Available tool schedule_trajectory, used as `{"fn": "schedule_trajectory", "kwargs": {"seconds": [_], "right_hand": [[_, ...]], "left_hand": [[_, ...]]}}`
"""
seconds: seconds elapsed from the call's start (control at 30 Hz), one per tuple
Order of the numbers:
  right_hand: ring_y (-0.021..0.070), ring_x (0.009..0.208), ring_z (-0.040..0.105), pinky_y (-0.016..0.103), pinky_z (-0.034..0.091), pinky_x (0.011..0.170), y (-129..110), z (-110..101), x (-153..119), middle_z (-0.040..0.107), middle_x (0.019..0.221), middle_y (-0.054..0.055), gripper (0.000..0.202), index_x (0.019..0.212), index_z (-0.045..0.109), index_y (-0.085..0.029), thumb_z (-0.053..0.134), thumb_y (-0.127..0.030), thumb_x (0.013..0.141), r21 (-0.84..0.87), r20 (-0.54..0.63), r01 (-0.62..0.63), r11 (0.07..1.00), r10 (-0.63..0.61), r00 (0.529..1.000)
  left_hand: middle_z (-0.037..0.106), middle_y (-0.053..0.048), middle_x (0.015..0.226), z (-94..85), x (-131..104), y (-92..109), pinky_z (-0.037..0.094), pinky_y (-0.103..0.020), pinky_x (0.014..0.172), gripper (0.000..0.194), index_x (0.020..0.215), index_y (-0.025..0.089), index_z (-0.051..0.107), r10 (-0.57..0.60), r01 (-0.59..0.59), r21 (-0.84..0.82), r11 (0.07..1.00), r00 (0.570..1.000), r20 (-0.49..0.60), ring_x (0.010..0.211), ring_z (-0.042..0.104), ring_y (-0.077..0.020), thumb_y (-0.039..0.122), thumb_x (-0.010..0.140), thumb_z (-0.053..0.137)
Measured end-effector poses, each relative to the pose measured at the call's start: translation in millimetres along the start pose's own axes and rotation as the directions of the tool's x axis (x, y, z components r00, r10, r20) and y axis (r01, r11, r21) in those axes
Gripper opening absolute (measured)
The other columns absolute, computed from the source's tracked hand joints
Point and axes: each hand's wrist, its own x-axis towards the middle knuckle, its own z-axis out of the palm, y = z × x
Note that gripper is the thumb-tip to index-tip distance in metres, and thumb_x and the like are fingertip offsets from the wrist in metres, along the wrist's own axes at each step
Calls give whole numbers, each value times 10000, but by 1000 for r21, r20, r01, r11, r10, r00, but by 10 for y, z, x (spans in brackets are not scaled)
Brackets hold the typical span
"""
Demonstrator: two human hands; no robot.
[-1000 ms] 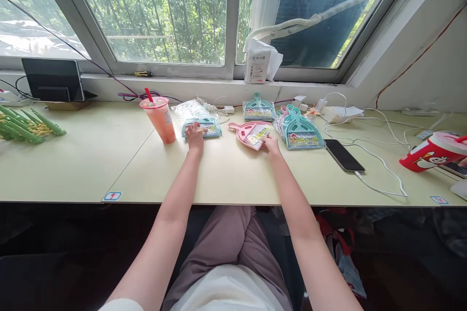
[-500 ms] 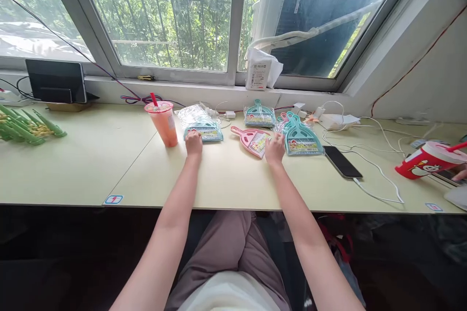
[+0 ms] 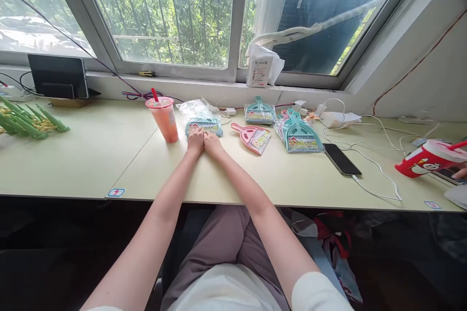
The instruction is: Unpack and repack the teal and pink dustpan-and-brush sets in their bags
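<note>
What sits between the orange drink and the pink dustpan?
The head view shows a wrapped teal set there, with left hand and right hand at its near edge.

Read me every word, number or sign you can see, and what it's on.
Nothing reads clearly.
Left dustpan pack's label: partly covered, too small.
Other dustpan labels: too small.
White packet: print too small.
Desk stickers: too blurred.
Red cup: cartoon picture, no readable words.

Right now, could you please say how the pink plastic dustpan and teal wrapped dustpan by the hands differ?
The left hand and right hand partly hide the teal wrapped dustpan, but not the pink plastic dustpan. The pink one's handle shows plainly; the teal one's doesn't. Both carry printed labels.
</note>
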Motion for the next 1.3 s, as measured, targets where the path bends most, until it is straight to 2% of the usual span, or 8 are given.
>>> {"fn": "schedule_trajectory", "kwargs": {"seconds": [0.23,0.33,0.47,0.57,0.7,0.87,1.1,1.3], "right_hand": [[235,1272,514,360,413,1077,346,-80,29,434,1493,186,563,1400,473,-61,297,46,875,52,-45,-175,983,178,983],[230,1293,508,351,410,1096,384,-38,54,356,1543,200,616,1423,437,-42,318,69,830,103,-58,-224,969,230,971],[252,1326,490,359,412,1104,368,-13,70,298,1559,234,617,1410,432,-11,352,76,804,132,-39,-252,959,260,965],[275,1350,469,380,408,1111,361,-31,63,285,1564,240,641,1432,414,-15,389,65,797,153,-20,-254,955,260,965],[288,1354,459,412,392,1126,370,-49,38,305,1560,235,670,1461,395,-27,395,52,795,148,-37,-236,960,244,969],[260,1406,400,376,363,1155,403,-31,36,292,1577,213,695,1480,378,-27,380,52,790,143,-21,-241,960,246,969],[259,1508,186,385,260,1218,387,-10,22,189,1616,210,643,1441,414,25,352,58,802,78,-146,-125,989,135,980],[260,1464,290,390,236,1226,377,-31,35,398,1524,195,557,1404,491,1,352,21,865,33,-83,-3,999,6,997]], "left_hand": [[550,-121,1410,23,-10,-9,306,-529,1127,421,1159,210,713,-84,82,-77,994,996,-21,1315,449,-328,97,848,452],[466,-121,1493,31,-39,-21,188,-607,1159,439,1157,217,715,-203,194,-106,975,976,-82,1403,350,-320,74,847,439],[424,-86,1536,29,-53,-30,135,-622,1179,441,1164,257,695,-285,273,-166,948,957,-55,1454,298,-269,72,855,441],[429,-74,1531,-1,-25,-39,172,-615,1180,334,1077,263,708,-319,301,-172,938,943,-92,1431,339,-283,141,900,453],[467,-165,1464,-52,76,-79,355,-520,1112,286,1072,185,697,-437,394,-205,896,866,-243,1380,385,-332,166,928,450],[605,-182,1284,-24,233,-205,394,-393,1097,470,1344,116,524,-468,389,-334,858,860,-202,1253,529,-280,136,878,576],[686,-120,1153,33,295,-351,481,-330,975,484,1254,155,596,-597,473,-474,742,789,-147,1073,649,-237,160,783,707],[709,-94,1124,53,291,-353,500,-326,938,393,1202,180,629,-664,523,-531,666,740,-104,1002,675,-214,160,810,648]]}}
